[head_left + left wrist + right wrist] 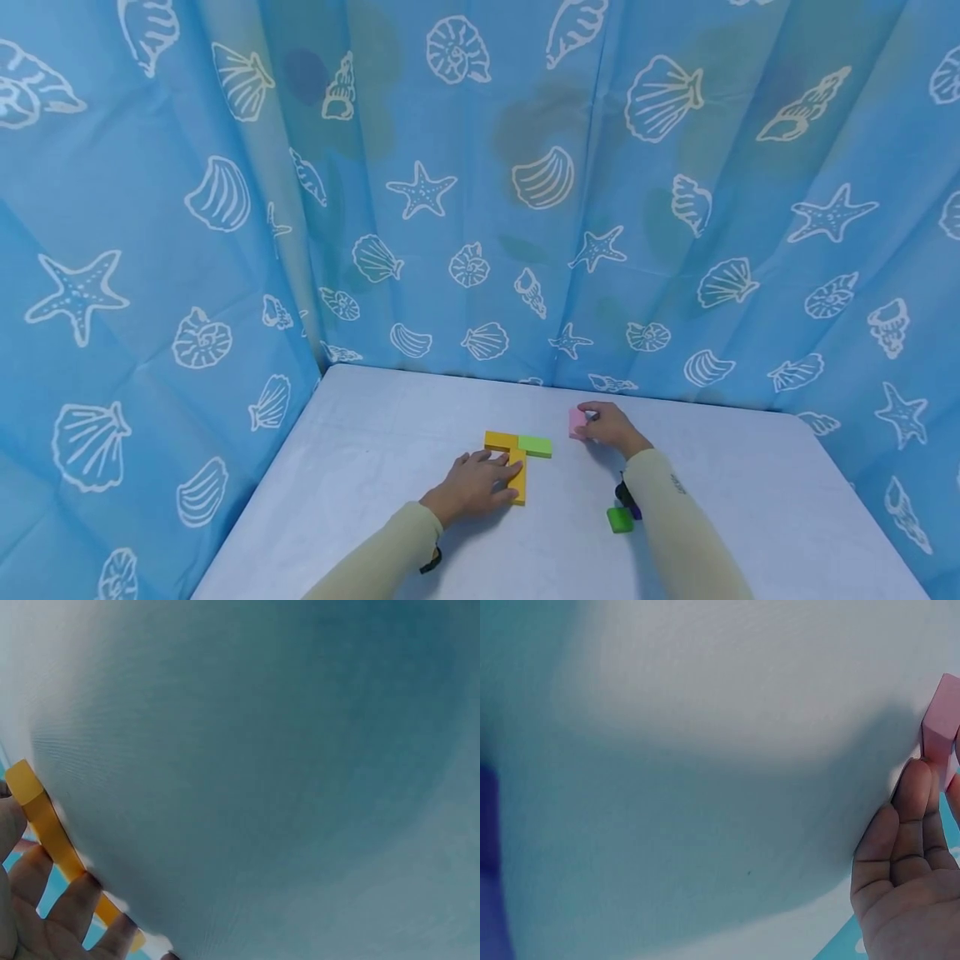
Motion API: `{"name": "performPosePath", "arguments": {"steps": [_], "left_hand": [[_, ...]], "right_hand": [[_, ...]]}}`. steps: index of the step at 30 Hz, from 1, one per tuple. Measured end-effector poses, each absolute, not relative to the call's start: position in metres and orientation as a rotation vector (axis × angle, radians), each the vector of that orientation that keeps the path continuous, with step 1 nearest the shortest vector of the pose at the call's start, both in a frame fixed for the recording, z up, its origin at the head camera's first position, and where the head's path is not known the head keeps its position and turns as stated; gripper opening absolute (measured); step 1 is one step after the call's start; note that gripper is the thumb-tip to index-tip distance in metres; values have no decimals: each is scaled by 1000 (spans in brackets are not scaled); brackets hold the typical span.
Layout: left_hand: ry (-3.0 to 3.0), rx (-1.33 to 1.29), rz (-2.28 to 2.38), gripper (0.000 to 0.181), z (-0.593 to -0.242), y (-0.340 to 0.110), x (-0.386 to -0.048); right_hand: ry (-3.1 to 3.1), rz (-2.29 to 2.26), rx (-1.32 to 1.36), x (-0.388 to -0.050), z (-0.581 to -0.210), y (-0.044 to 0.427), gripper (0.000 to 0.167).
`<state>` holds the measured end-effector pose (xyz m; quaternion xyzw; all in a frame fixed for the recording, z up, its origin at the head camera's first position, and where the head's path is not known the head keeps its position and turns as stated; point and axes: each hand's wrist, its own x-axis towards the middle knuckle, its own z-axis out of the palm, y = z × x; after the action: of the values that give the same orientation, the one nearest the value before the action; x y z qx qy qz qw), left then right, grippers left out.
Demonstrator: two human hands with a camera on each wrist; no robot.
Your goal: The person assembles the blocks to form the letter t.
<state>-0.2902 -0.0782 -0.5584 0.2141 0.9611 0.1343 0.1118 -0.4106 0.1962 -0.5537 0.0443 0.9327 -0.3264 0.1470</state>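
Note:
My left hand (474, 487) lies with its fingers spread over a long yellow block (518, 492) on the table. This block (56, 838) also runs along the fingers in the left wrist view. Against its far end lie a second yellow block (498, 440) and a light green block (536, 447), side by side, making a T shape. Farther right, my right hand (611, 427) pinches a small pink block (576, 422) between thumb and fingers. The pink block (940, 720) shows at the right edge of the right wrist view, partly cut off.
A green block (619, 520) lies nearer on the white table (360, 467). Beside it is a purple block (489, 862), mostly hidden by the right forearm in the head view. Blue curtains (465, 208) with white shells hang behind the table and along its sides.

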Motion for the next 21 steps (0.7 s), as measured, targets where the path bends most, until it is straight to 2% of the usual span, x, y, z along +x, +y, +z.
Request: {"name": "performPosePath", "arguments": {"steps": [21], "left_hand": [[2818, 616, 383, 56, -555, -78, -291]], "right_hand": [[2695, -982, 125, -415, -558, 167, 54]]}}
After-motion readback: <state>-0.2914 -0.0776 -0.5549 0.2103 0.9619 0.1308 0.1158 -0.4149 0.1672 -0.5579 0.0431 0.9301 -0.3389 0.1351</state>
